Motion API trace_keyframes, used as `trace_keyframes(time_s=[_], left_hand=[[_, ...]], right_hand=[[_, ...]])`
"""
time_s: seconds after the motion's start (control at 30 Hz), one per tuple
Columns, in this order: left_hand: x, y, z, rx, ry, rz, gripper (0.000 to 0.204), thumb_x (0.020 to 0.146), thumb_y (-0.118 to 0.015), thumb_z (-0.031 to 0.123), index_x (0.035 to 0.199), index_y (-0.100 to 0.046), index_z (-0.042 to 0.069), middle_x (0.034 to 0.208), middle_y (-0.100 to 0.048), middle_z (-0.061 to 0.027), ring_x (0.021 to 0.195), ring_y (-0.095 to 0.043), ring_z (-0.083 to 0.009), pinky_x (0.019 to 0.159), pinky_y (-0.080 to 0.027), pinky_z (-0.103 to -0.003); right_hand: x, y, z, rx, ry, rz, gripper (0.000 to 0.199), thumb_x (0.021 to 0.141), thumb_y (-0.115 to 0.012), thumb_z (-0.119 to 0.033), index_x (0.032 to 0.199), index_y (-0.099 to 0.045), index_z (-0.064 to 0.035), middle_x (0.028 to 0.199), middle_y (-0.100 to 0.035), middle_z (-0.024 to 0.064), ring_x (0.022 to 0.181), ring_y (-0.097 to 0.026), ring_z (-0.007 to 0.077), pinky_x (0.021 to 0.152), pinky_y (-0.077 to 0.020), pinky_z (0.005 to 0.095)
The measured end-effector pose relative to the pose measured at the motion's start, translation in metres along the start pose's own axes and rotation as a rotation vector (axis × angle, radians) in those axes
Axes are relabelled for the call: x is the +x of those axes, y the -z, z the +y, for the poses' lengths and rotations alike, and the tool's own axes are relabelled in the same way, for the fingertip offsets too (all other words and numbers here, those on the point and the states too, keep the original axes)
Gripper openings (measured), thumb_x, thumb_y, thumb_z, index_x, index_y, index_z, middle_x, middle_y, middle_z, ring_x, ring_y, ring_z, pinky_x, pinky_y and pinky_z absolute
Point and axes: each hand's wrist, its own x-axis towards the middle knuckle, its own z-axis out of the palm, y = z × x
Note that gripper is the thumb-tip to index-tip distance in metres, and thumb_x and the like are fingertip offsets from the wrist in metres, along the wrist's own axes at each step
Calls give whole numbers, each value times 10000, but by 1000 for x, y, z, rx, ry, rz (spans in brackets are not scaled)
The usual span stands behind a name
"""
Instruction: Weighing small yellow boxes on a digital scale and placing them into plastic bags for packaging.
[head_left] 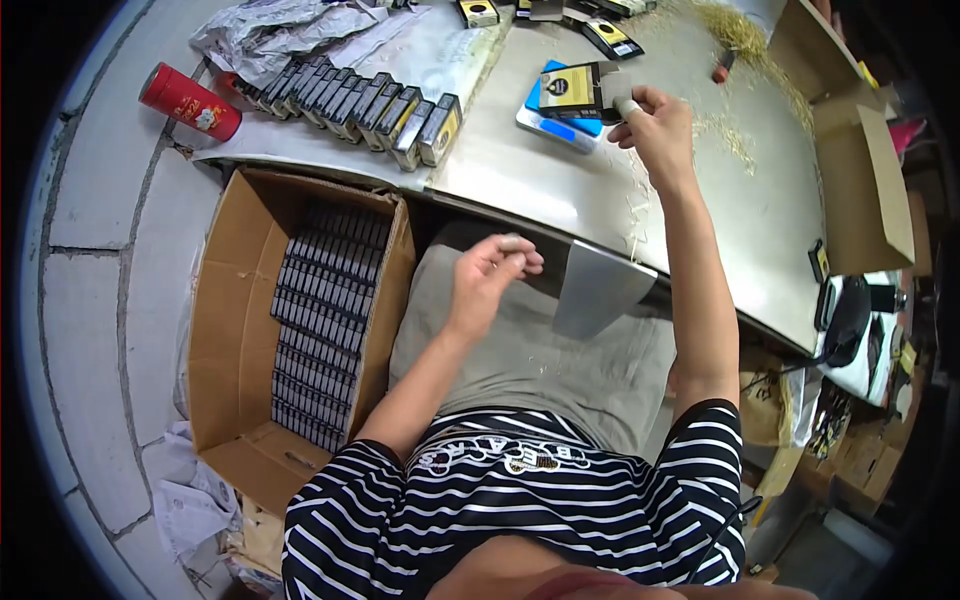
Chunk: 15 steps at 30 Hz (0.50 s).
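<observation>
A small yellow-and-black cardboard box (568, 88) with its end flap open lies over a blue-topped digital scale (575, 131). My right hand (655, 125) grips the box by that flap end, thumb and fingers closed on it. I cannot tell whether the box rests on the scale or is held just above it. Back from the table's front edge, over my lap, my left hand (490, 275) has its fingers curled in with the thumb against them; anything inside is hidden. A row of similar small boxes (375, 108) stands on the table to the left.
Left of my lap, an open carton (235, 300) holds stacked rows of small boxes. A red canister (190, 103) stands beside crumpled paper (265, 40). Pale shredded filler (735, 30) and loose boxes lie at the back. Another open carton (850, 130) borders the right side.
</observation>
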Motion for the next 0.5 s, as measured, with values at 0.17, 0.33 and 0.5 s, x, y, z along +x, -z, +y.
trace_keyframes(time_s=[0.17,0.33,0.5], left_hand=[[11,1,3,-67,39,-53,166,899,-553,52,1038,-617,-13,926,-677,-105,842,-656,-170,761,-500,-266],[8,2,-2,-55,12,-22,168,908,-548,58,1045,-614,-15,924,-674,-108,844,-654,-175,773,-504,-276],[5,-18,0,-141,38,-116,167,915,-547,55,1052,-606,-20,937,-666,-118,855,-651,-182,795,-511,-297]], right_hand=[[12,24,28,-574,107,159,254,884,-609,-177,1045,-655,14,772,-689,100,615,-633,130,577,-494,275],[-88,22,38,-710,528,-14,456,767,-588,69,1192,-604,-96,1191,-608,118,1097,-588,282,891,-487,337],[-58,34,69,-888,593,-241,433,844,-585,-36,1261,-577,-152,1390,-478,98,1341,-366,313,1097,-321,395]])
